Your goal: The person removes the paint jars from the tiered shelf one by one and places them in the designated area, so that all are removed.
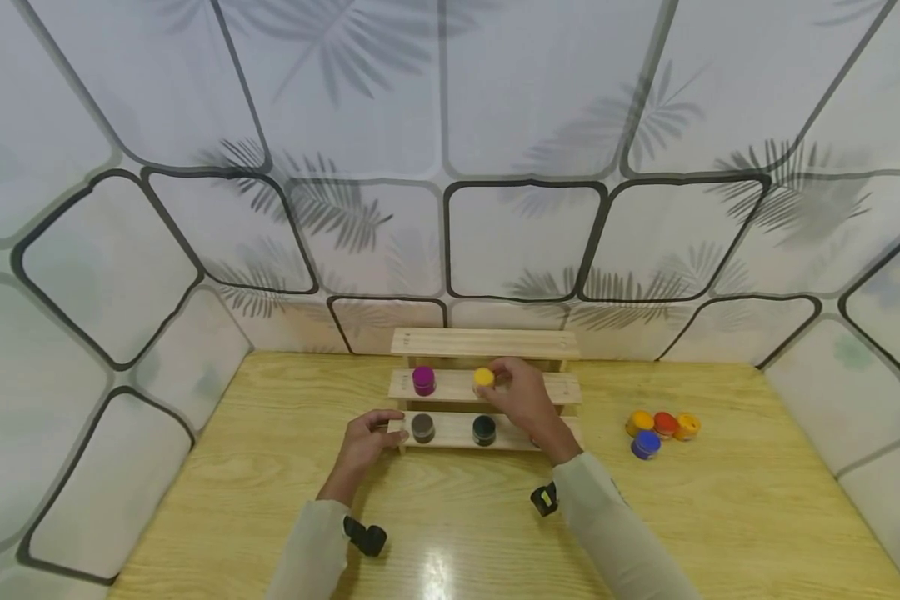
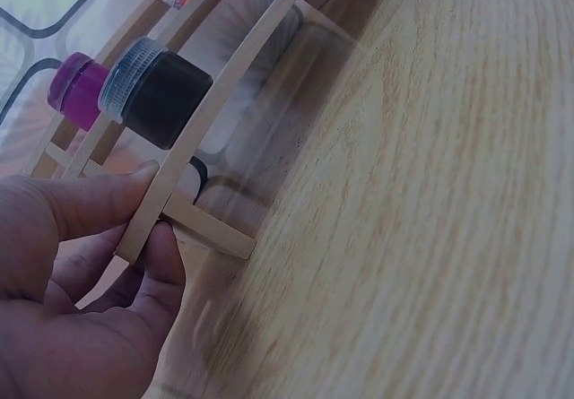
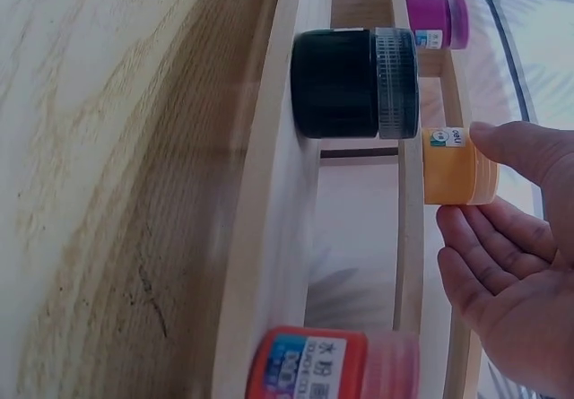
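A three-step wooden rack (image 1: pixel 487 342) stands on the table near the wall. My left hand (image 1: pixel 363 440) pinches the left end of its lowest step between thumb and fingers. On the middle step, my right hand (image 1: pixel 523 396) holds a yellow-orange paint jar (image 3: pixel 448 168) between thumb and fingertips, its base at the step. To its left on that step sits a purple paint jar (image 1: pixel 423 381). The lowest step carries a dark grey jar (image 1: pixel 422 428), a dark green jar (image 1: pixel 483 430) and a red jar (image 3: pixel 309 363), which my right forearm mostly hides in the head view.
Right of the rack, an orange jar (image 1: pixel 640 422), a red jar (image 1: pixel 665 426), a yellow jar (image 1: pixel 687 427) and a blue jar (image 1: pixel 646 444) stand close together on the wooden table (image 1: pixel 450 517). A patterned wall covering (image 1: pixel 525 242) rises behind the rack.
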A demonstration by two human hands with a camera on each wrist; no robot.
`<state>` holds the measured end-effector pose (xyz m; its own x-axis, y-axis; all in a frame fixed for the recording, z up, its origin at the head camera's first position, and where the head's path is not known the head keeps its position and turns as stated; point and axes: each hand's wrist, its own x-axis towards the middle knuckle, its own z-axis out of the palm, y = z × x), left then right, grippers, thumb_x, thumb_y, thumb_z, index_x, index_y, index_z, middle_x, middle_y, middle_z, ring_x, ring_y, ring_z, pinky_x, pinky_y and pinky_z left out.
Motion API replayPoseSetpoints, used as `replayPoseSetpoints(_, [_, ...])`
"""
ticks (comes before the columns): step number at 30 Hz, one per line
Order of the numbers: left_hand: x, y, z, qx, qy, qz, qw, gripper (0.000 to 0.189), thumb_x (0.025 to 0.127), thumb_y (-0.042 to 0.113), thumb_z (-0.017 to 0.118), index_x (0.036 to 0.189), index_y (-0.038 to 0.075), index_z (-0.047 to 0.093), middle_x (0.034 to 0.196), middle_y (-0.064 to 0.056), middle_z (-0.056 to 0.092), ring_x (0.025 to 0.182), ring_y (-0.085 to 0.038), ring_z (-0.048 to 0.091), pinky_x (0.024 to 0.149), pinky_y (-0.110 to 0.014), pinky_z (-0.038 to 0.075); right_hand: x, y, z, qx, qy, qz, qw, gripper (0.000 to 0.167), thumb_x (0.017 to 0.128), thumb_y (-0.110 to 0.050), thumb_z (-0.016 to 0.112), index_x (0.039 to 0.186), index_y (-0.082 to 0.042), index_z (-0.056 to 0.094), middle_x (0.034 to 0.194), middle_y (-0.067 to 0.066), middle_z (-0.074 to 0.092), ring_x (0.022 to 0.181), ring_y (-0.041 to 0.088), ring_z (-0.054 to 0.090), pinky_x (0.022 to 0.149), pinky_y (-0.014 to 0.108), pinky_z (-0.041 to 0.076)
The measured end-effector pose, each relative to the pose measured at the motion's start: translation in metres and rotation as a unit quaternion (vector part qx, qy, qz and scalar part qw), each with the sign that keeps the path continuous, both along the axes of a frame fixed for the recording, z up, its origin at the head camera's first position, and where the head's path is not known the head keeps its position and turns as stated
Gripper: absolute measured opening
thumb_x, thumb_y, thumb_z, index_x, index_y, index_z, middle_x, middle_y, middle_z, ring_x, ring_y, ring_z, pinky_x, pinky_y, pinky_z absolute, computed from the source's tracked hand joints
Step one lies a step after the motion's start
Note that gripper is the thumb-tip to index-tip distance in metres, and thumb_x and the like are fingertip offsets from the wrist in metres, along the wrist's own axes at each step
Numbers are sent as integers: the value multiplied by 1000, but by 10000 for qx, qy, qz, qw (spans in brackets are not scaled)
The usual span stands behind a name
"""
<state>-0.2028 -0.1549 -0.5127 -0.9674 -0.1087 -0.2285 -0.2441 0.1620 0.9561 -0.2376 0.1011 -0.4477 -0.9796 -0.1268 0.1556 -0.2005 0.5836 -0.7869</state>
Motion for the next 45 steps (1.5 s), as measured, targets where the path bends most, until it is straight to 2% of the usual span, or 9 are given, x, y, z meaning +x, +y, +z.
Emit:
replayPoseSetpoints(3, [0,0,0,6,-27,-35,10000,30,78,4,74,107,0,68,103,-11,60,74,-12,49,63,-24,44,1,0,0,-56,73,28,10000,36,80,-21,76,109,-3,63,106,10,66,98,25,62,85,41,51])
replayPoseSetpoints(6, [-1,0,1,-30,-58,-67,10000,31,79,5,74,108,0,68,116,-13,58,85,-16,49,69,-24,44,1,0,-1,-125,195,52,9997,34,79,-19,77,106,-3,64,104,10,66,97,25,62,85,41,51])
replayPoseSetpoints(10, [0,1,3,-46,-75,-100,9999,31,80,5,73,110,0,67,133,-17,53,113,-25,49,88,-32,44,2,1,-1,-175,332,76,9993,33,78,-18,78,104,-3,64,103,10,66,96,26,63,85,41,51])
replayPoseSetpoints(12, [1,1,3,-72,-63,-92,9999,31,80,5,72,110,1,67,135,-17,52,120,-27,47,94,-35,42,4,2,0,-202,343,80,9992,33,78,-18,77,104,-4,64,103,10,66,97,26,63,85,42,51])
replayPoseSetpoints(14, [1,1,3,-63,-73,-68,9999,31,80,5,72,110,0,67,132,-16,54,115,-25,50,91,-34,44,5,3,0,-234,332,61,9992,33,78,-19,77,104,-4,64,104,10,66,98,26,63,85,42,51])
replayPoseSetpoints(19, [0,0,2,68,-51,-2,10000,31,79,3,73,109,-1,67,100,-9,62,77,-13,53,66,-25,46,9,8,3,-247,312,-56,9992,33,78,-20,77,105,-5,65,104,9,67,99,26,62,86,43,51])
replayPoseSetpoints(21, [0,0,2,138,-34,-12,9999,32,79,3,73,110,-2,67,92,-6,61,70,-11,52,63,-25,46,11,10,6,-217,370,-79,9990,33,78,-19,77,105,-5,64,104,10,67,99,26,63,86,43,51])
replayPoseSetpoints(31, [1,0,1,54,-6,-48,10000,31,79,3,73,108,-1,67,95,-7,61,72,-11,52,64,-26,47,19,20,9,-61,540,-176,9984,33,79,-19,76,106,-4,64,102,10,66,99,27,62,89,45,49])
replayPoseSetpoints(45, [1,1,0,-19,-30,-71,10000,30,79,4,73,108,0,67,94,-7,61,72,-12,52,64,-26,47,41,46,12,52,809,-281,9963,35,79,-19,77,108,-4,64,100,11,66,98,30,61,79,44,54])
